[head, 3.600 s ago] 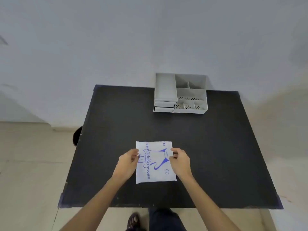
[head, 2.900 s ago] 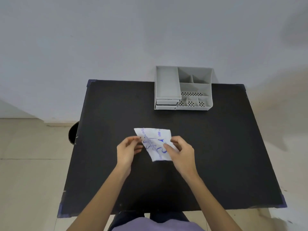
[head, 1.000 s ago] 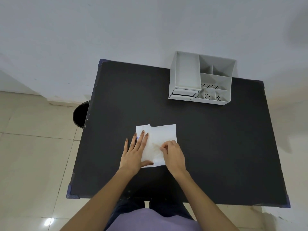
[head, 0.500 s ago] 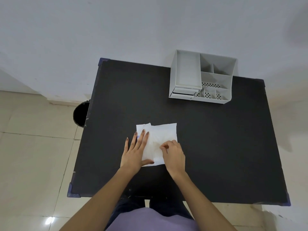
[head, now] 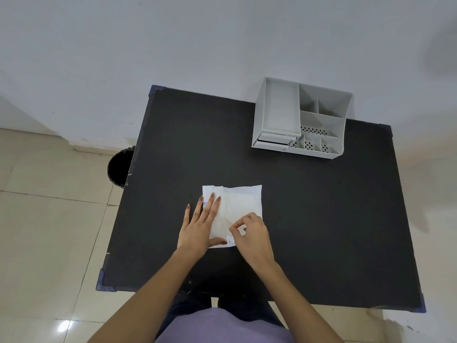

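Note:
A white paper glove packet (head: 241, 203) lies flat on the black table (head: 321, 219), plain side up, with a bit of blue print showing at its left edge. My left hand (head: 200, 226) presses flat on the packet's left part, fingers straight and spread, thumb along its near edge. My right hand (head: 251, 231) is over the packet's near right corner, fingers curled, thumb and forefinger pinching at the paper there.
A grey plastic desk organiser (head: 301, 117) with several compartments stands at the table's far right edge by the wall. A black bin (head: 120, 168) sits on the tiled floor left of the table.
The packet was lifted, turned over and laid down plain side up. My left hand then flattened onto it. In the last second my right fingers have curled tighter at the near corner.

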